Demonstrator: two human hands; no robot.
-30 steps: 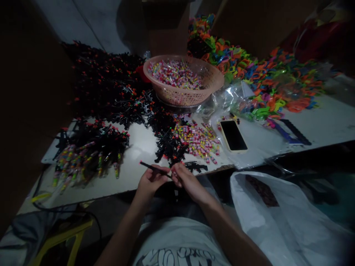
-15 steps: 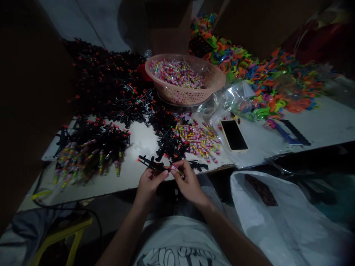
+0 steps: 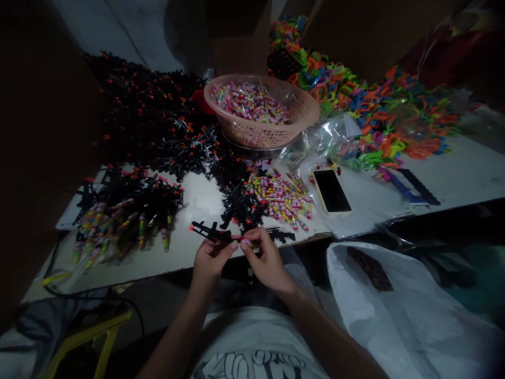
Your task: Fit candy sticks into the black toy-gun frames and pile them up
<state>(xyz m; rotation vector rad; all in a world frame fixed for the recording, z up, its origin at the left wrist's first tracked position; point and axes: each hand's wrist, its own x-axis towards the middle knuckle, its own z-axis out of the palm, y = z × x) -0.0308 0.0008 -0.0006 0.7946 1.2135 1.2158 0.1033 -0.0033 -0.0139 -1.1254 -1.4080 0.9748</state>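
My left hand grips a small black toy gun with an orange tip pointing left. My right hand pinches a small candy tube against the gun's rear end. Both hands hover at the table's front edge, fingertips meeting. Just beyond them lie a loose black toy gun, a heap of black guns and a scatter of colourful candy tubes.
A pink basket of candy tubes stands at the back. Guns fitted with candy tubes pile at the left. A phone lies right of the candies, bright plastic pieces behind it. A white plastic bag sits low right.
The toy gun has turned from edge-on to side-on in my left hand. My right hand has brought a candy tube against its rear; both hands rose slightly.
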